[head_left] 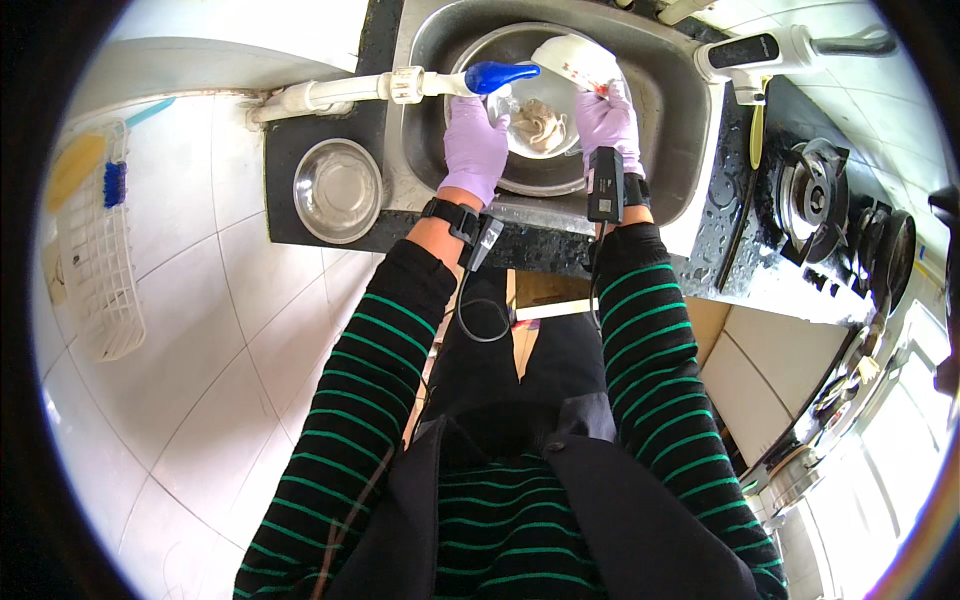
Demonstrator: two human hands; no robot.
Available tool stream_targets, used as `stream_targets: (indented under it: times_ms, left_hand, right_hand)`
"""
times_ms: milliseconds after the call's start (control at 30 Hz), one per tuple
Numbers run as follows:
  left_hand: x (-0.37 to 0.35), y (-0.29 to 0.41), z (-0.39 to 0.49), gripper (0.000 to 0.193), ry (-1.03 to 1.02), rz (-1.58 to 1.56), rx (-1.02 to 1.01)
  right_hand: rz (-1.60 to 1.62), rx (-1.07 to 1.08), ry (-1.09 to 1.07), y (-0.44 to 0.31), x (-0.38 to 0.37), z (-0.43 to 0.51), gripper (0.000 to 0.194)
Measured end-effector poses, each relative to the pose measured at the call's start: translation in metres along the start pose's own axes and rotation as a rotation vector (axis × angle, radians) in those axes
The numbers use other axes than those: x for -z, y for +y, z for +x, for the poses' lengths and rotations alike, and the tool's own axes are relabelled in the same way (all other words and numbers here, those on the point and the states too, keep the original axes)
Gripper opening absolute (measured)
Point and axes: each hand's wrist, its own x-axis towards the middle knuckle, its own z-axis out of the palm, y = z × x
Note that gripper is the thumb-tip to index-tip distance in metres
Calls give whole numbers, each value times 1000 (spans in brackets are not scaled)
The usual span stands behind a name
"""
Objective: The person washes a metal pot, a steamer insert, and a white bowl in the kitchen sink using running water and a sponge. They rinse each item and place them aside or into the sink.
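Observation:
My left hand (476, 142), in a purple glove, is at the left rim of a white bowl holding water and a beige cloth (538, 125); its fingertips are partly hidden under a blue-tipped faucet (499, 77). That bowl sits inside a large metal basin (536, 184) in the stainless steel sink (664, 112). In my right hand (609, 124), also gloved in purple, is a tilted white bowl with a red pattern (574, 60), held by its edge above the basin's right side.
A metal bowl (338, 191) stands on the black counter left of the sink. White pipework (330, 94) reaches over the sink from the left. Right of the sink are a white tap (757, 60) and a gas burner (814, 191). A white plastic rack (105, 262) hangs on the tiled wall.

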Motion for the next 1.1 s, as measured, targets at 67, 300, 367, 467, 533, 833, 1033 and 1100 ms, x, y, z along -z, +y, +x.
stream_targets:
  times_ms: [67, 300, 367, 467, 533, 833, 1033, 1100]
  left_hand:
    - [1, -3, 4, 39, -105, 1, 114]
    - [-3, -2, 3, 42, -149, 298, 135]
    - [-6, 0, -1, 43, -103, 291, 177]
    - [-8, -1, -5, 46, -75, 233, 188]
    - [-7, -4, -7, 48, -68, 165, 171]
    - [-14, -18, -9, 39, -38, -84, 133]
    - [-16, -16, -7, 44, -55, -249, 194]
    - [-15, -12, -8, 39, -61, -341, 261]
  right_hand:
    - [67, -64, 10, 7, 3, 3, 34]
    - [-519, -44, -175, 13, -5, 2, 39]
    - [-1338, -65, -68, 1, -7, 10, 42]
    - [-1582, -238, -211, -13, -4, 21, 43]
    - [-1191, -177, -359, -16, 1, 17, 40]
    - [-2286, 295, -386, 34, 0, -78, 23]
    - [-2757, 468, -850, 1, 0, -73, 40]
    - [-2741, 710, -832, 2, -3, -60, 41]
